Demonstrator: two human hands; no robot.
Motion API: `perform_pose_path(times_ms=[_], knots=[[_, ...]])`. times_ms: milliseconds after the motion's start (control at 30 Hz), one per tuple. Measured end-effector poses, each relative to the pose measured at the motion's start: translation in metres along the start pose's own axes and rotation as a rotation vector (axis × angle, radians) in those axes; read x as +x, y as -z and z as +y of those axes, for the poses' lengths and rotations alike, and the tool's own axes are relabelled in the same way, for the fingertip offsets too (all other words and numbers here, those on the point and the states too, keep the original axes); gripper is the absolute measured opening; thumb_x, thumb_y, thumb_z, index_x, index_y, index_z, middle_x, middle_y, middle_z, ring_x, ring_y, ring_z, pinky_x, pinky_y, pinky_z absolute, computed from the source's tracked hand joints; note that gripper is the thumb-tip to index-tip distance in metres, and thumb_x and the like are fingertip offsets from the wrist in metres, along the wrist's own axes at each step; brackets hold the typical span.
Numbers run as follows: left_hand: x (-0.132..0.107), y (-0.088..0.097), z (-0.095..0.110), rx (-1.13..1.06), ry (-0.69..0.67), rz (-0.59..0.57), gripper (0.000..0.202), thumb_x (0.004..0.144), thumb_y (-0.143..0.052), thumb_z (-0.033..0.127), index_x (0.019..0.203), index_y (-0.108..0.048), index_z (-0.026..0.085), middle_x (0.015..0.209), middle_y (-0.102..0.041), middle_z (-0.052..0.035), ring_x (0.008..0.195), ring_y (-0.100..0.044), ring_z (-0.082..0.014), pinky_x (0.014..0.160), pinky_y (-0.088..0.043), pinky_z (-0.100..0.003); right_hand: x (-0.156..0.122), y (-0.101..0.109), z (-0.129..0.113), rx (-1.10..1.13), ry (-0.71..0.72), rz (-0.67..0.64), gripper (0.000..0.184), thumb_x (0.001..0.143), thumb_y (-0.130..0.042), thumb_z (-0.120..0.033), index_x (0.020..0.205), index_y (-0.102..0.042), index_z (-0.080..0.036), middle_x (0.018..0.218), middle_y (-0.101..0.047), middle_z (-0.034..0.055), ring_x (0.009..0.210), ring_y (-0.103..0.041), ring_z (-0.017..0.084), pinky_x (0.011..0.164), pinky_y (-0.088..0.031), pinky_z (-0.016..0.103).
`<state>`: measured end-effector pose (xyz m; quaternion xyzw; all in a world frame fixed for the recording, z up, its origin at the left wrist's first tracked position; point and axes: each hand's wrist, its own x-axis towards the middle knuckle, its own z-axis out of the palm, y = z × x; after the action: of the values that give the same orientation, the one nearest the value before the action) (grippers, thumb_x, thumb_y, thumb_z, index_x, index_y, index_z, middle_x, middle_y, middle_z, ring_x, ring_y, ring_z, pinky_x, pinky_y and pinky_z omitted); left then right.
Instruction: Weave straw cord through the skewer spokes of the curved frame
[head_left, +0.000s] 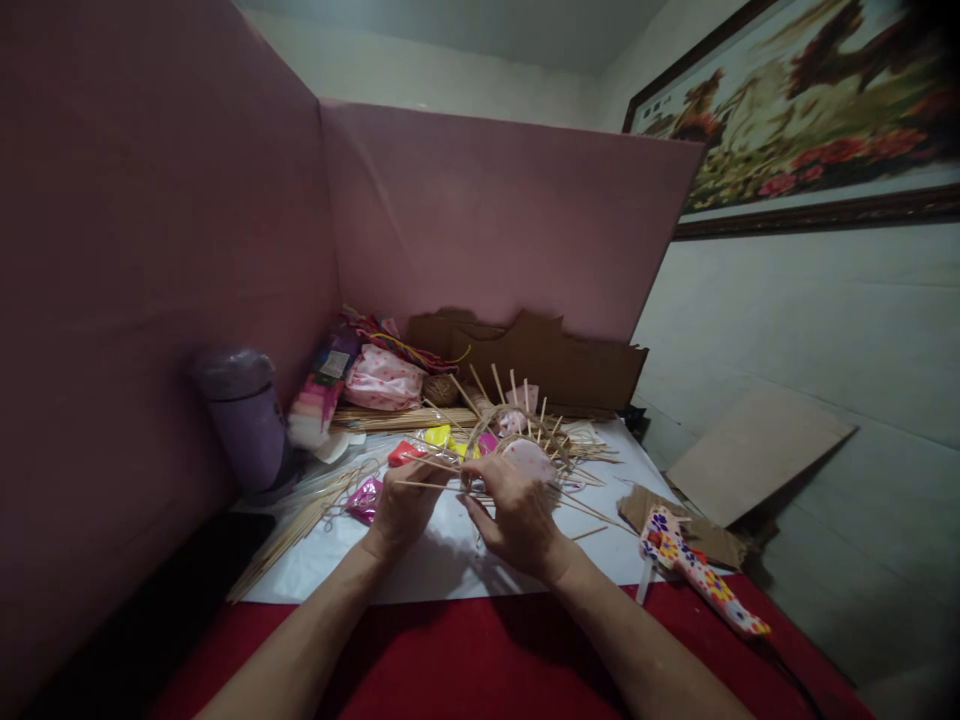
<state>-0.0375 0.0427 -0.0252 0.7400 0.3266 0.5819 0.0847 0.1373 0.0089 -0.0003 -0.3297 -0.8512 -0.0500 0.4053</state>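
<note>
Over the white sheet, my left hand (409, 505) is closed, its fingers around thin wooden sticks (429, 486) that run across toward the right. My right hand (521, 512) is closed too, thumb and forefinger pinched where the sticks meet a twine-wrapped piece; the exact grip is partly hidden. Just beyond my fingers stands a framework of sticks and twine (480, 432), with sticks poking out in several directions. Round pads of pink spotted cloth (529, 458) sit in it. Red and yellow packets (439, 437) lie behind my left hand, and a shiny magenta packet (365, 502) beside it.
A purple tumbler (247, 425) stands left, near bundled sticks (304, 530). A flower-patterned glue gun (701, 572) rests at right on cardboard and red cloth (450, 660). Behind are a twine ball (440, 390), a spotted cloth bundle (384, 380), torn cardboard (570, 360) and pink panels (495, 220).
</note>
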Motion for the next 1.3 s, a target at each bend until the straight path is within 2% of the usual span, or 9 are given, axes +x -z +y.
perform_pose_path(times_ms=[133,333,467,600,933,1033,1100,1200,1300], knots=[[-0.001,-0.004,0.004,-0.103,0.064,-0.029,0.006,0.075,-0.062,0.020,0.073,-0.067,0.020,0.070,-0.070,-0.0021,0.063,-0.063,-0.0129,0.062,-0.049,-0.023,-0.001,-0.006,-0.001,-0.092,0.054,0.053,0.024,0.081,-0.046,-0.012,0.104,-0.052,-0.014,0.093,-0.060,0.0099,0.088,-0.055,0.021,0.075,-0.045,0.033],[-0.002,-0.010,0.010,-0.313,0.254,-0.058,0.008,0.072,-0.059,0.017,0.072,-0.066,0.014,0.059,-0.063,-0.0009,0.047,-0.052,-0.0088,0.044,-0.043,-0.019,-0.001,-0.008,-0.003,-0.254,0.127,0.195,0.017,0.084,-0.047,-0.014,0.098,-0.056,-0.015,0.083,-0.063,0.0071,0.079,-0.056,0.018,0.070,-0.045,0.029],[0.001,-0.009,0.015,-0.396,0.336,-0.057,0.007,0.067,-0.061,0.017,0.067,-0.067,0.013,0.062,-0.064,-0.0027,0.053,-0.054,-0.0102,0.045,-0.043,-0.019,-0.001,-0.008,-0.002,-0.324,0.169,0.247,0.015,0.084,-0.050,-0.013,0.096,-0.058,-0.016,0.080,-0.064,0.0052,0.076,-0.055,0.016,0.066,-0.043,0.027],[0.001,-0.007,0.018,-0.409,0.392,-0.063,0.009,0.067,-0.065,0.022,0.067,-0.068,0.013,0.063,-0.066,-0.0038,0.053,-0.054,-0.0102,0.045,-0.042,-0.019,-0.003,-0.011,0.003,-0.357,0.183,0.248,0.015,0.085,-0.050,-0.015,0.095,-0.060,-0.017,0.077,-0.062,0.0044,0.076,-0.054,0.015,0.066,-0.042,0.025],[0.009,0.012,0.009,-0.344,0.514,-0.130,0.020,0.064,-0.072,0.034,0.073,-0.073,0.016,0.077,-0.067,-0.0063,0.065,-0.057,-0.0142,0.052,-0.043,-0.023,-0.009,-0.014,0.010,-0.413,0.227,0.261,0.015,0.081,-0.053,-0.014,0.091,-0.063,-0.017,0.075,-0.061,0.0040,0.071,-0.051,0.014,0.062,-0.038,0.025],[0.015,0.020,0.006,-0.376,0.623,-0.188,0.026,0.060,-0.074,0.039,0.060,-0.067,0.014,0.056,-0.058,-0.0016,0.050,-0.047,-0.0099,0.043,-0.034,-0.020,-0.010,-0.013,0.011,-0.420,0.238,0.268,0.015,0.081,-0.053,-0.015,0.091,-0.063,-0.016,0.074,-0.060,0.0043,0.071,-0.051,0.014,0.062,-0.039,0.024],[0.019,0.025,0.006,-0.416,0.708,-0.248,0.038,0.060,-0.072,0.045,0.048,-0.055,0.014,0.041,-0.043,0.0042,0.038,-0.033,-0.0055,0.038,-0.023,-0.020,-0.010,-0.013,0.012,-0.420,0.249,0.275,0.014,0.081,-0.053,-0.015,0.091,-0.063,-0.016,0.075,-0.060,0.0046,0.071,-0.051,0.014,0.062,-0.039,0.024],[0.021,0.035,0.009,-0.497,0.802,-0.319,0.046,0.063,-0.067,0.052,0.046,-0.046,0.015,0.041,-0.030,0.0082,0.037,-0.023,-0.0034,0.037,-0.017,-0.020,-0.012,-0.014,0.014,-0.417,0.259,0.268,0.014,0.081,-0.054,-0.015,0.092,-0.063,-0.016,0.077,-0.061,0.0046,0.073,-0.052,0.014,0.063,-0.039,0.024],[0.023,0.043,0.011,-0.554,0.841,-0.303,0.041,0.062,-0.068,0.052,0.056,-0.053,0.014,0.045,-0.029,0.0092,0.038,-0.022,-0.0035,0.038,-0.018,-0.019,-0.012,-0.014,0.015,-0.419,0.262,0.248,0.014,0.082,-0.054,-0.015,0.092,-0.063,-0.016,0.076,-0.060,0.0045,0.073,-0.052,0.014,0.063,-0.039,0.024]])
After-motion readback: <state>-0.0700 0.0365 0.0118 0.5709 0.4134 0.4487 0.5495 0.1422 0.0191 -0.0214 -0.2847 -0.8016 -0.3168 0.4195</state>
